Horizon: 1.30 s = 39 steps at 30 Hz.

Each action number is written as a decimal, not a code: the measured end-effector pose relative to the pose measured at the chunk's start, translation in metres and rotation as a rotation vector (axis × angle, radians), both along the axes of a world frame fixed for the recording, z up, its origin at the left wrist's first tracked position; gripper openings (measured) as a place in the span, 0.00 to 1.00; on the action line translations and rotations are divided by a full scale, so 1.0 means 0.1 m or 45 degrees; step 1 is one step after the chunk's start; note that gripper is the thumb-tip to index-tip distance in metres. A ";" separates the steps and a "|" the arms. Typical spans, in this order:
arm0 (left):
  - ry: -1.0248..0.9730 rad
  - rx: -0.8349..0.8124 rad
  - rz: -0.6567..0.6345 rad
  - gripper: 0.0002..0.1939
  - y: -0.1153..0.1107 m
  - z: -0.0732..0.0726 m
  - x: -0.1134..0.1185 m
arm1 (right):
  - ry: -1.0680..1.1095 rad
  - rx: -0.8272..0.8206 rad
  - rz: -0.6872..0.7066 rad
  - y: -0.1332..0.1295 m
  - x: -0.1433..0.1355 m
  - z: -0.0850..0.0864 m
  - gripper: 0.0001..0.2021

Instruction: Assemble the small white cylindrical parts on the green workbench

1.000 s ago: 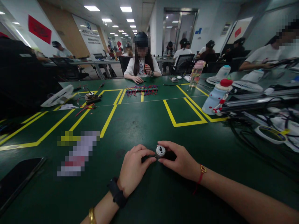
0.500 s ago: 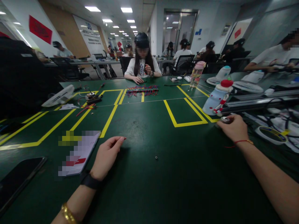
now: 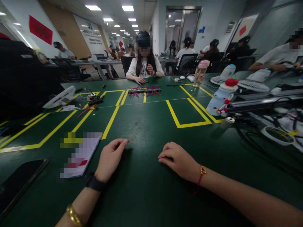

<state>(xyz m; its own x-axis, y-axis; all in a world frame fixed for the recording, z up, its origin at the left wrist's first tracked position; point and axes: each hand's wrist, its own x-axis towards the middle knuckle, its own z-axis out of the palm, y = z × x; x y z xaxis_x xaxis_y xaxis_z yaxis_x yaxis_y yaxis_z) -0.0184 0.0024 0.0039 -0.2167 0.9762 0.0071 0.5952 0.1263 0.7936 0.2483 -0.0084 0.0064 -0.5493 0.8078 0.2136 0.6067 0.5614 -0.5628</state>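
On the bench's (image 3: 142,195) near half, the left hand (image 3: 110,159) presses its fingertips together; the right hand (image 3: 182,162) curls, its grip unclear from here. The metal cylinder (image 3: 227,123) stands toward the right edge, green surface separating it from both.

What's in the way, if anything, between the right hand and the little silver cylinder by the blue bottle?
Nothing that I can see: just green tabletop lies between the right hand and the silver cylinder. The blue bottle is behind the cylinder, off that path.
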 end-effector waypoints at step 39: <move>0.011 0.014 -0.014 0.21 -0.01 -0.02 -0.01 | -0.368 -0.019 -1.488 0.78 2.52 0.32 0.18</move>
